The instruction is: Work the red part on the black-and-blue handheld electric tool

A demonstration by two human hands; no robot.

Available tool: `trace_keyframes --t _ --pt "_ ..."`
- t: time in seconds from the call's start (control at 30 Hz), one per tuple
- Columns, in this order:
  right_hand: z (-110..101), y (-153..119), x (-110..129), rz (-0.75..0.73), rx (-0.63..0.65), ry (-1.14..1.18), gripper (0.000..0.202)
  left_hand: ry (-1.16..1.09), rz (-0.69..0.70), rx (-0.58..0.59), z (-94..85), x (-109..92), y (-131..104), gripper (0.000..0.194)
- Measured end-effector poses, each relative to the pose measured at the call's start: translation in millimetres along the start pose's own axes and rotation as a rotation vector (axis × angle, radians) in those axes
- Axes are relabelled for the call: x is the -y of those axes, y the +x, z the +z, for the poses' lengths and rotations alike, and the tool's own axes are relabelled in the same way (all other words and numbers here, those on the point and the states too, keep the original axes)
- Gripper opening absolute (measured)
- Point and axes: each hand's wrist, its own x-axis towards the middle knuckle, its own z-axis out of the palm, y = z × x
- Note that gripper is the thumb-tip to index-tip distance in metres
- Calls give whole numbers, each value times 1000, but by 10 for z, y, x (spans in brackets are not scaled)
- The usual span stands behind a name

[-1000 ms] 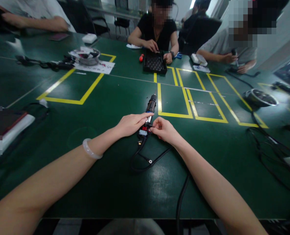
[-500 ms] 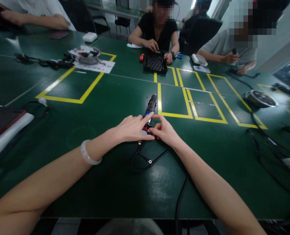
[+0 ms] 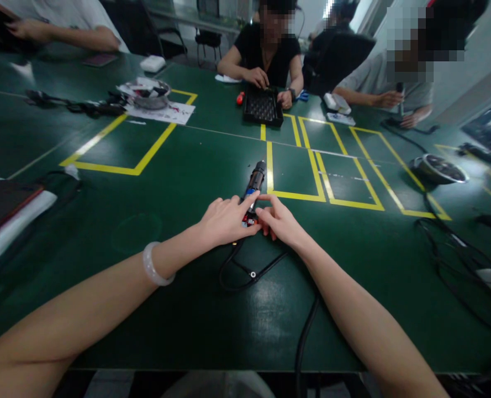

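Observation:
A black cylindrical device (image 3: 257,176) with a blue band and small red parts at its near end lies on the green table (image 3: 166,337). My left hand (image 3: 228,221) grips it from the left, thumb and forefinger on either side of the red parts. On the right, my right hand (image 3: 279,220) has bent fingers against the device's near end; whether they pinch a small part is hidden. A thin black cable (image 3: 239,288) with a small metal ring loops from below the hands, and a thicker cable (image 3: 307,326) runs off the near edge.
Across the table, a person works over a black tray (image 3: 263,106). A metal bowl (image 3: 152,98) stands at the back left, another bowl (image 3: 441,168) at the right near tangled cables (image 3: 448,249). A white-edged box (image 3: 21,226) sits at the left.
My right thumb has shifted slightly up and back from the red parts, which show more now. My left wrist has moved a little to the right. The device has stayed in place.

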Motion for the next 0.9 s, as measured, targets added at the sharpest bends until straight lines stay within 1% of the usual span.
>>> trace_keyframes --t 0.13,0.23,0.33,0.4,0.47,0.57,0.73,0.8,0.9 --pt "-76 34 11 36 13 60 42 25 2 -7 12 47 9 83" --pt "-119 43 25 77 30 136 41 43 8 5 3 120 -7 85" --pt "-140 40 34 94 30 218 39 71 -18 20 -22 257 -55 86" --pt "-147 38 34 103 25 258 38 99 -58 42 -41 404 -102 87" --pt "-149 38 28 107 20 275 38 123 -112 65 -59 604 -151 88" --pt "-145 37 21 105 18 269 38 138 -194 99 -83 987 -210 89" --pt "-127 26 16 97 9 249 34 170 -343 141 -130 1706 -248 89" --pt "-120 24 13 94 6 240 32 173 -380 183 -142 2012 -241 89" --pt "-109 25 7 84 2 230 32 132 -450 164 -131 2502 -204 91"
